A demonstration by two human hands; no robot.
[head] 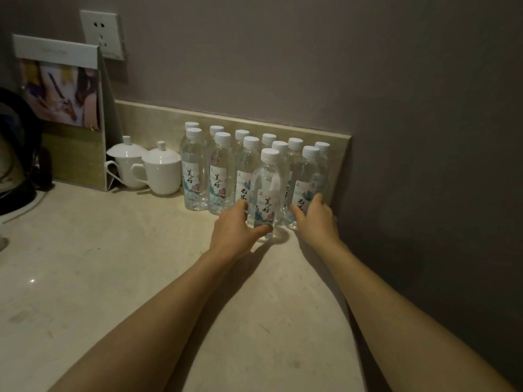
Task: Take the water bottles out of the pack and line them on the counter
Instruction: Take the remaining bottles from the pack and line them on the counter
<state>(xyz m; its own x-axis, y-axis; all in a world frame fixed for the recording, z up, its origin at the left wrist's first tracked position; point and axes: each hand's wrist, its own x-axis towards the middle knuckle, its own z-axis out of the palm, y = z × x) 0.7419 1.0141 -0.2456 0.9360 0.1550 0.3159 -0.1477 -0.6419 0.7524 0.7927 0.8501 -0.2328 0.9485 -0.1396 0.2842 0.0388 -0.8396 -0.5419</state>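
Two bare forearms reach in from the near edge over the pale stone bench (113, 278). The left hand (236, 232) grips the front bottle (266, 193) low on its body, thumb across the label and fingers curled round its left side. This front bottle stands upright on the bench, alone ahead of the rows, clear water inside and a white cap on top.

Just right of the front bottle, the right hand (317, 219) lies against the right-end bottle (304, 188) of the nearer row, fingers curled at its base; whether it truly grips or only touches I cannot tell, since the hand hides the contact.

Behind the front bottle the other bottles (220, 174) stand upright in two rows, capped and filled with clear water, their labels printed with flowers and characters. The farther row is mostly hidden by the nearer one, so only caps and shoulders show. The front bottle also covers much of the one directly behind it.

Left of the front bottle, beyond the rows' left end, two white lidded cups (161, 171) stand side by side; their lids hide any contents. Farther left stands a folded card stand (65, 108) with a blurred picture, and a dark kettle (17, 154) is cut off by the frame's left edge. On the wall behind the card stand is a white socket (102, 35). A low tiled upstand (158, 120) runs behind the bottles.
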